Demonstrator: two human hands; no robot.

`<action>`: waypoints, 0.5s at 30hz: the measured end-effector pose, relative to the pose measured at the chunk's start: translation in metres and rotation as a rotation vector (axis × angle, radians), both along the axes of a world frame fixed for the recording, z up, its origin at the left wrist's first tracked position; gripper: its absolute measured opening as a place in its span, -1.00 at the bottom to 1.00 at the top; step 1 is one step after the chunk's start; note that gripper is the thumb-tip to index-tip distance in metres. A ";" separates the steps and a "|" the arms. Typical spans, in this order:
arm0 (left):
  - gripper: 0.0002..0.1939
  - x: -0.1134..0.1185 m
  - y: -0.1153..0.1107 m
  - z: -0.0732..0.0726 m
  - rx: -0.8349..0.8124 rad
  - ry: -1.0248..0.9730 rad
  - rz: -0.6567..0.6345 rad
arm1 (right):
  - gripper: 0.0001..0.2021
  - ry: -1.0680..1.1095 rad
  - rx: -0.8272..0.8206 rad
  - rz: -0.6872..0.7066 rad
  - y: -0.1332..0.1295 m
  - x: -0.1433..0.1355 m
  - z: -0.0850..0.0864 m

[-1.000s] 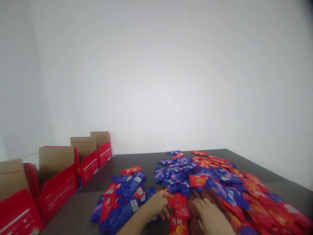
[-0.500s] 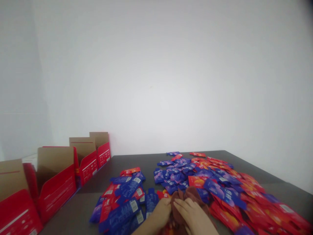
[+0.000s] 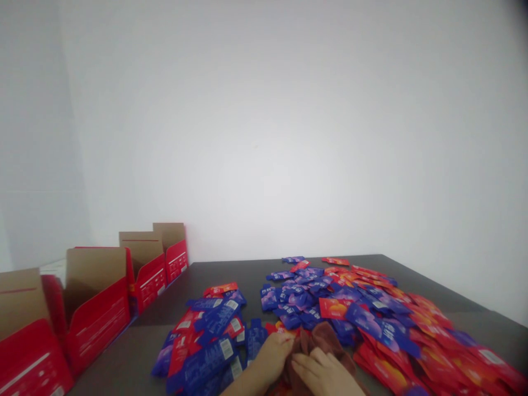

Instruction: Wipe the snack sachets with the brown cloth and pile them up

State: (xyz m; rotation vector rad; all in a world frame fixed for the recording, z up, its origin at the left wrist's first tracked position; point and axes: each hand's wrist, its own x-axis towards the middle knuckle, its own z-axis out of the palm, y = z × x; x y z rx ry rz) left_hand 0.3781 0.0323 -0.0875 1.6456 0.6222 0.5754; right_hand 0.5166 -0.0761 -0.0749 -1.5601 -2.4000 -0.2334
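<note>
Brown cloth (image 3: 325,338), or perhaps a soft bag, lies bunched on the near part of the desk (image 3: 136,352), low in the view and a little right of centre. The left hand (image 3: 272,360) has its grip closed on the cloth's left edge; the right hand (image 3: 319,371) rests over its front with fingers bent, though whether that grip pinches the fabric I cannot tell.

A second ago the hands were apart, with red packets showing between them; now both have come together on the cloth, which has shifted left over that spot. The work seems to have become two-handed, centred on this one piece. Some red-orange packets (image 3: 282,328) show just beyond the left hand.

Farther out, a mixed pile of packets (image 3: 220,316) lies to the left, a larger heap (image 3: 371,322) spreads to the right, and open red cartons (image 3: 99,313) line the far left.
</note>
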 end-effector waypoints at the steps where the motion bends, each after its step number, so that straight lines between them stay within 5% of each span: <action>1: -0.56 -0.002 0.000 0.002 0.007 0.032 0.008 | -0.48 0.005 0.004 -0.034 -0.001 0.003 -0.001; 4: -0.58 -0.014 0.008 0.021 0.016 0.134 0.073 | -0.55 0.061 -0.006 -0.195 -0.008 0.018 0.000; 10: -0.54 -0.066 0.042 0.092 0.236 0.190 0.350 | -0.57 0.127 -0.098 -0.318 -0.018 0.025 0.011; 15: -0.62 -0.122 0.063 0.122 0.485 0.622 0.557 | -0.55 0.123 -0.088 -0.329 -0.017 0.023 0.009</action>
